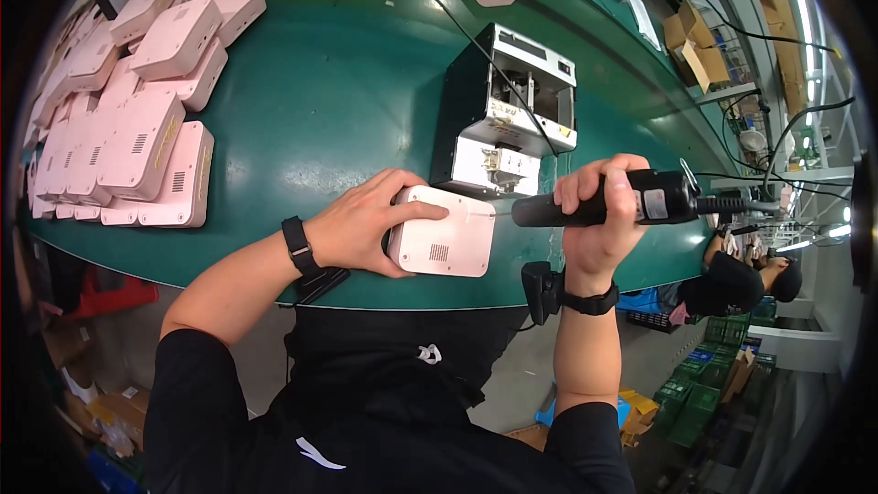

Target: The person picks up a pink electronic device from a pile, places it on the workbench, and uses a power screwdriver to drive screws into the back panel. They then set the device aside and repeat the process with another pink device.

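- The pink box (444,238) sits near the table's (311,119) front edge, vented face up, with small holes near its corners.
- For the driving work that appears in hand, the screwdriver (663,197) would best stand square over the corner hole at the box's 1 o'clock; whether its thin front end has seated there, I cannot tell.
- Steady, light pressure should serve better than force, since a slipping end could scratch the pale shell.
- The left hand (366,220) is clamped on the box's 9 o'clock side, one finger lying across the top face; that finger would be safer well back from the driven corner.
- From the left hand, the box lies at 3 o'clock, touching.
- The right hand (599,201) is wrapped around the screwdriver; from it, the box lies between 8 and 9 o'clock, apart from the fingers.
- Just beyond the box, toward 1 o'clock, stands a black and silver machine (512,112).
- A pile of similar boxes (142,151) lies well apart at 10 o'clock.
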Demonstrator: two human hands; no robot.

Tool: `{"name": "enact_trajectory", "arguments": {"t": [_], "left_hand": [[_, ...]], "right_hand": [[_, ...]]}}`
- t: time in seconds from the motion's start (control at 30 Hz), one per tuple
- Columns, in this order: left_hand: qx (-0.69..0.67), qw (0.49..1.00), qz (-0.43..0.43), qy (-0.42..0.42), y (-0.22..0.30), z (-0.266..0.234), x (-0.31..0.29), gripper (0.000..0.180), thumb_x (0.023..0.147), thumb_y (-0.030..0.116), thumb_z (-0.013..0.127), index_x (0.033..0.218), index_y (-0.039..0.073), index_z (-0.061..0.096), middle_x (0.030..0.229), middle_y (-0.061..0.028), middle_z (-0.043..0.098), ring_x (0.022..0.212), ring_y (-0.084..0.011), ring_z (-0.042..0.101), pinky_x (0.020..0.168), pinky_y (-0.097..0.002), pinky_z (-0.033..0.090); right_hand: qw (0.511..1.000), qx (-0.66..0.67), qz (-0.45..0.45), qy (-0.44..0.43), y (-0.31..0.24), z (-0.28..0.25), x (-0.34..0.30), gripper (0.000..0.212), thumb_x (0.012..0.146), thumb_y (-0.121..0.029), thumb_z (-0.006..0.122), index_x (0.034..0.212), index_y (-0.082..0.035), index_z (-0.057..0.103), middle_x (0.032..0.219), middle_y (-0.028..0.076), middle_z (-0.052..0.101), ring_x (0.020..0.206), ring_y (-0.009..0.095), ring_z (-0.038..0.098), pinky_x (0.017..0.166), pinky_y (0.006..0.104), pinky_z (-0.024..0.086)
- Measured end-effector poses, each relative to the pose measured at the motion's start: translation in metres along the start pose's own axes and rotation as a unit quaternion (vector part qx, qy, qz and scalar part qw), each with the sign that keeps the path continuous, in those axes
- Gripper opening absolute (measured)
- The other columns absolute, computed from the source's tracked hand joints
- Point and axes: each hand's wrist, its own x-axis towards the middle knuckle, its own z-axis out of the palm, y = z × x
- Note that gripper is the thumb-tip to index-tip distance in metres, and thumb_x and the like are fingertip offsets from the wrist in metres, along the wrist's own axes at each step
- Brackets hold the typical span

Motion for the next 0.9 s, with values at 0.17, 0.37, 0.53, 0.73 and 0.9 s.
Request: {"name": "enact_trajectory", "arguments": {"t": [0.17,0.37,0.53,0.73,0.9], "left_hand": [[-0.001,1.0,0.006,0.007,0.0,0.002,-0.002,0.078,0.057,0.032,0.091,0.128,0.024,0.06,0.124,-0.0114,0.05,0.113,-0.0315,0.055,0.091,-0.0409,0.051],[-0.004,1.0,0.003,0.01,-0.002,0.003,-0.005,0.078,0.057,0.033,0.09,0.128,0.025,0.06,0.124,-0.0116,0.05,0.113,-0.0315,0.055,0.092,-0.0409,0.051],[-0.003,1.0,0.013,0.016,-0.004,0.003,-0.005,0.079,0.057,0.034,0.09,0.129,0.024,0.059,0.124,-0.012,0.05,0.113,-0.0317,0.054,0.092,-0.041,0.05],[-0.01,0.999,0.021,0.022,-0.006,0.003,-0.004,0.079,0.057,0.034,0.09,0.129,0.024,0.059,0.124,-0.0128,0.05,0.113,-0.0324,0.054,0.092,-0.0415,0.05],[-0.014,1.0,0.015,0.014,-0.005,0.002,-0.004,0.079,0.058,0.031,0.09,0.13,0.023,0.058,0.124,-0.0133,0.05,0.114,-0.0335,0.054,0.094,-0.0418,0.05]], "right_hand": [[0.999,0.01,-0.031,-0.005,-0.023,0.011,0.01,0.014,0.095,-0.022,0.053,0.095,-0.008,0.049,0.069,0.006,0.048,0.053,0.016,0.047,0.055,0.0344,0.043],[0.998,-0.007,-0.063,0.004,-0.014,0.018,0.029,0.016,0.096,-0.022,0.051,0.096,-0.007,0.048,0.069,0.006,0.048,0.053,0.016,0.047,0.055,0.0347,0.042],[0.999,-0.011,-0.034,-0.022,-0.02,0.022,0.024,0.017,0.096,-0.023,0.051,0.097,-0.007,0.048,0.069,0.006,0.047,0.052,0.016,0.046,0.055,0.0347,0.042],[0.999,-0.001,-0.046,-0.02,-0.027,0.027,0.016,0.017,0.096,-0.025,0.05,0.097,-0.008,0.048,0.069,0.005,0.048,0.053,0.016,0.046,0.056,0.0348,0.042],[0.998,0.004,-0.067,-0.005,-0.028,0.017,0.022,0.017,0.097,-0.026,0.049,0.098,-0.009,0.048,0.07,0.004,0.048,0.054,0.016,0.046,0.058,0.034,0.041]]}}
